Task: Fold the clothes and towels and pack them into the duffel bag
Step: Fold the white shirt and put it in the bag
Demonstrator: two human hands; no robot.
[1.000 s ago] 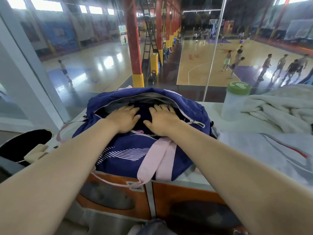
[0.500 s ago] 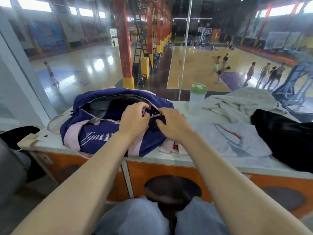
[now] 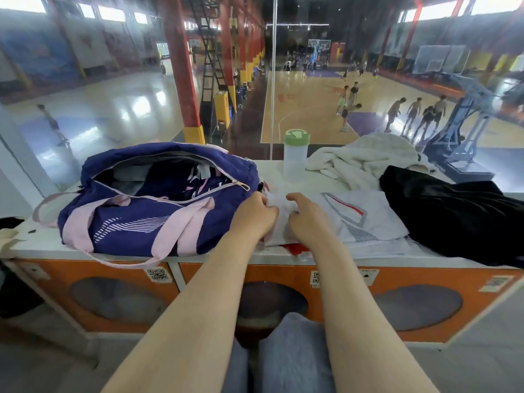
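A navy duffel bag [image 3: 136, 222] with pink straps lies on the white counter top [image 3: 37, 245], its zip open and dark folded cloth inside. Just right of the bag lies a white shirt [image 3: 363, 219] with red and grey stripes. My left hand [image 3: 253, 214] pinches the shirt's left edge beside the bag's end. My right hand [image 3: 307, 219] curls onto the same edge, thumb raised. A cream towel [image 3: 365, 160] sits crumpled behind the shirt. A black garment [image 3: 453, 217] lies at the right.
A clear bottle with a green lid [image 3: 296, 157] stands between the bag and the towel. A glass wall rises right behind the counter. The counter front has orange panels [image 3: 204, 290]. A dark bag [image 3: 11, 222] sits at the far left edge.
Both hands have left the bag's opening and moved right onto the white shirt's edge. The view has pulled back from the counter.
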